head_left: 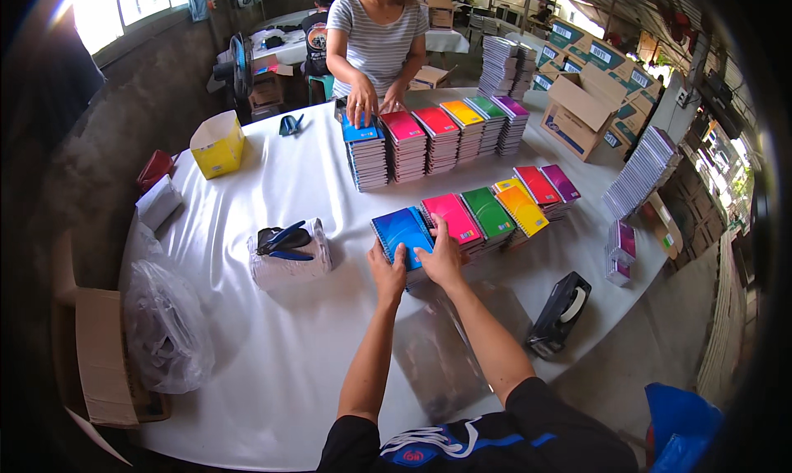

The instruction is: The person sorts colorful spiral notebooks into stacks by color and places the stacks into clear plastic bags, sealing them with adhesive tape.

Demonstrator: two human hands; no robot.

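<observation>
My left hand [389,272] and my right hand [442,257] grip a blue spiral notebook [404,227] from its two near sides, thumbs lying on the cover. It sits at the left end of the near row; how many notebooks are under my fingers is hidden. To its right stand stacks topped by a pink notebook [452,217], a green notebook [487,212] and a yellow-orange notebook [523,209]. Farther along are a red notebook [536,185] and a purple notebook [561,182]. Clear plastic [437,353] lies beneath my forearms.
Across the white table [223,341], a co-worker's hand [361,101] rests on the far row's blue stack [360,134]. A black tape dispenser [559,314] lies right. Leftward are blue-handled pliers [285,240] on a wrapped bundle [301,268], a yellow box [219,145] and a plastic bag [167,328].
</observation>
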